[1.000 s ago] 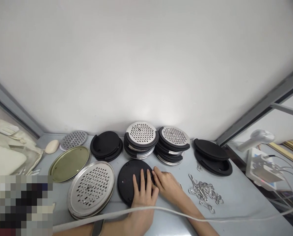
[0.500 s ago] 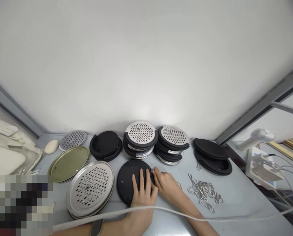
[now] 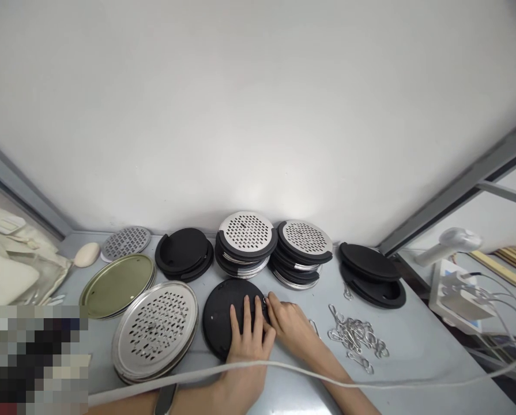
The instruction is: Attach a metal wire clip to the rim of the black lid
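A person's two bare hands work at a round black disc, lying flat on a grey surface at the lower centre of the frame. The left hand rests palm down on the disc, fingers spread over its right half. The right hand meets the disc's right edge, its fingers bunched together beside a small glint of metal; the view is too small to tell whether they pinch it.

The disc looks stiff and fairly light, smooth enough that it could slide if pushed. A flat palm on top should steady it, and the rim seems the best place to grip.

To the lower left lies a stack of silver perforated discs, with olive discs just behind. Two stacks of perforated discs in black holders, one at centre and one to its right, stand near the wall. At lower right is a loose heap of metal clips. A pale cable crosses the lower frame.
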Motion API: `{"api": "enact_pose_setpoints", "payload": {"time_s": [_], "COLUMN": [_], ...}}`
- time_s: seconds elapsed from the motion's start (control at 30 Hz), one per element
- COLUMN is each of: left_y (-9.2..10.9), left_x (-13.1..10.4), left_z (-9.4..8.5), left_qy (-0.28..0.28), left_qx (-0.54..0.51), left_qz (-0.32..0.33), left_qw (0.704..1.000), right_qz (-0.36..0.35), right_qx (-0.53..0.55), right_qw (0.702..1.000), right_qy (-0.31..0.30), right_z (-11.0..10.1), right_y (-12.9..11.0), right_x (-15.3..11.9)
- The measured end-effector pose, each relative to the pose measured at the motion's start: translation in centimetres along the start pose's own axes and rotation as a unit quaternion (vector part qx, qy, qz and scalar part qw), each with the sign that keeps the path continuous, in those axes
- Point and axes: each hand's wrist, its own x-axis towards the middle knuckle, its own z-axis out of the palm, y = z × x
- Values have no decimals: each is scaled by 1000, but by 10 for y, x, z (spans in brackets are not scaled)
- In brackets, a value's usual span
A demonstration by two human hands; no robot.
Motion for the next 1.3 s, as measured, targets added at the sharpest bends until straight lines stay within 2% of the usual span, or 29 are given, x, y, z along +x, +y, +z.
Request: {"api": "enact_pose_setpoints", "payload": {"time_s": [0.47,0.83,1.3], "left_y": [2,-2,0], "left_x": [0,3,3], "left_z": [6,-8,-7], "left_qy": [48,28,38], "left_qx": [11,9,14], "left_qz": [-11,5,-6], "left_qw": [999,1000,999], "right_qz": [8,15,-9], "right_qx": [-8,-20,-80], "right_qw": [1000,1000,997], "right_qy": [-6,-9,18], "right_z": [-5,-7,0], "right_y": [-4,-1,-4], "right_x": [0,-1,-1]}}
